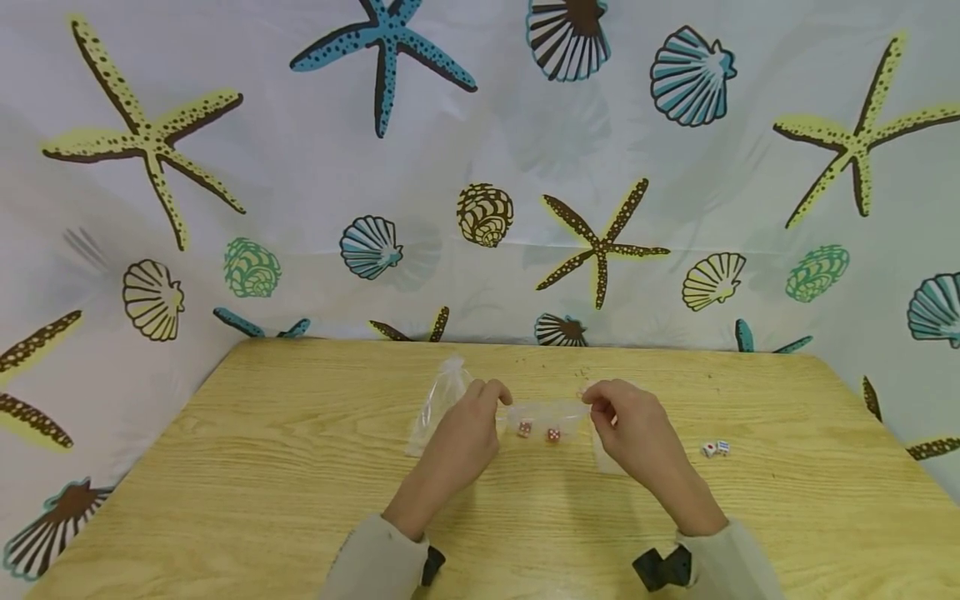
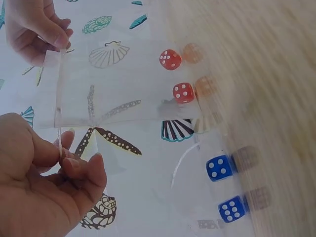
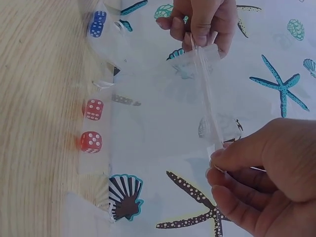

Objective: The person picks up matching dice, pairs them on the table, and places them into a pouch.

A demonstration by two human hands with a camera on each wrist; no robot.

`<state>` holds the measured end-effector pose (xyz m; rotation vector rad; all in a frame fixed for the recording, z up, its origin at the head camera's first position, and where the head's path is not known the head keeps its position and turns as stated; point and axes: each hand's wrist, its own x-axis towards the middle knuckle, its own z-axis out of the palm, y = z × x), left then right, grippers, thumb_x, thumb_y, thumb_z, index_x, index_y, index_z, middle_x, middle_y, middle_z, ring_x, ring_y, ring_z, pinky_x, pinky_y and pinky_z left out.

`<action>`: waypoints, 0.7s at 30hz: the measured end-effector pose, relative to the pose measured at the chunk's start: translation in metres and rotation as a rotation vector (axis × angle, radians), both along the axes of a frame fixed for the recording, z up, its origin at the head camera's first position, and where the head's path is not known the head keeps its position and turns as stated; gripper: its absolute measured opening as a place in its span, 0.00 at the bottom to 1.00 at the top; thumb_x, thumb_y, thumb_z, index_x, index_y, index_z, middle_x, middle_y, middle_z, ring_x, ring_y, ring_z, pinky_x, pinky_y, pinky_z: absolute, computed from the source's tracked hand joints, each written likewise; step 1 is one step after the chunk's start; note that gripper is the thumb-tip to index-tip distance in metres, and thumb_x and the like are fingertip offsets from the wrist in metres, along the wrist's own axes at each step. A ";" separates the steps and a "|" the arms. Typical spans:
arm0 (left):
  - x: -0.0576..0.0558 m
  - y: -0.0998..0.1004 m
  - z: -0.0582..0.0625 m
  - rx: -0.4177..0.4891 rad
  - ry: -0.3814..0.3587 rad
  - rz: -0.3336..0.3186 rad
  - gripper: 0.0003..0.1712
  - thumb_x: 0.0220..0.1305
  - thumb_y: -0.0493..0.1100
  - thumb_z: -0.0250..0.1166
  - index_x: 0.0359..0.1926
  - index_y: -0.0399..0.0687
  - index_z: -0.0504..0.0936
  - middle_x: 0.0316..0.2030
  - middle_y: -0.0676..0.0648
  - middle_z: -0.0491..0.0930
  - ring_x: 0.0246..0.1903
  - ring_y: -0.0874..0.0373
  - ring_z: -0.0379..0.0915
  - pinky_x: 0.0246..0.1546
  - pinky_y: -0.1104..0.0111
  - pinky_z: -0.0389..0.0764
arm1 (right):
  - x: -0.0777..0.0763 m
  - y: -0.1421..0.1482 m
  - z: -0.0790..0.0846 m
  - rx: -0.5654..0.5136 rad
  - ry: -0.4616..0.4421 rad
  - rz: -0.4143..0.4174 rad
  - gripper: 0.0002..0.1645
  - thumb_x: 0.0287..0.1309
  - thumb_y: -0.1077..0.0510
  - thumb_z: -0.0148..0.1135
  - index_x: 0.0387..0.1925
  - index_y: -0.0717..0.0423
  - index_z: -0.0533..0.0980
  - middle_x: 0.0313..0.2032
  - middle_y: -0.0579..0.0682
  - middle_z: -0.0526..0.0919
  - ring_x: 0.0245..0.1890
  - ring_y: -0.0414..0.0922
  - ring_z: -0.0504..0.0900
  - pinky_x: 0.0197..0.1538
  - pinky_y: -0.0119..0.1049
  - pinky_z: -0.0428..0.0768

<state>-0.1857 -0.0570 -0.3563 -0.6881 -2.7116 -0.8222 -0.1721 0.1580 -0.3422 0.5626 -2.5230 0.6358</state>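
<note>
A clear zip bag [image 1: 549,414] stands stretched between both hands, with two red dice [image 2: 183,93] lying at its bottom. My left hand [image 1: 467,429] pinches one top corner of it between thumb and fingers. At the other top corner my right hand [image 1: 636,429] has the same kind of pinch. The closure strip [image 3: 210,96] runs straight from hand to hand. Close by my left hand lies a second clear bag [image 1: 433,412], and two blue dice [image 2: 219,168] show inside it in the left wrist view.
Partly behind my right hand lies another clear bag [image 1: 609,457], flat on the wooden table [image 1: 262,467]. Two white dice [image 1: 716,448] sit to the right of it. A white cloth [image 1: 300,192] printed with starfish and shells hangs round the back and sides.
</note>
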 end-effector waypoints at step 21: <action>-0.011 -0.020 0.012 0.022 0.036 0.062 0.13 0.62 0.21 0.52 0.43 0.36 0.73 0.37 0.39 0.75 0.37 0.49 0.76 0.28 0.68 0.74 | -0.001 0.019 0.009 0.000 -0.110 0.008 0.07 0.55 0.72 0.60 0.31 0.59 0.80 0.29 0.50 0.80 0.26 0.41 0.75 0.30 0.35 0.77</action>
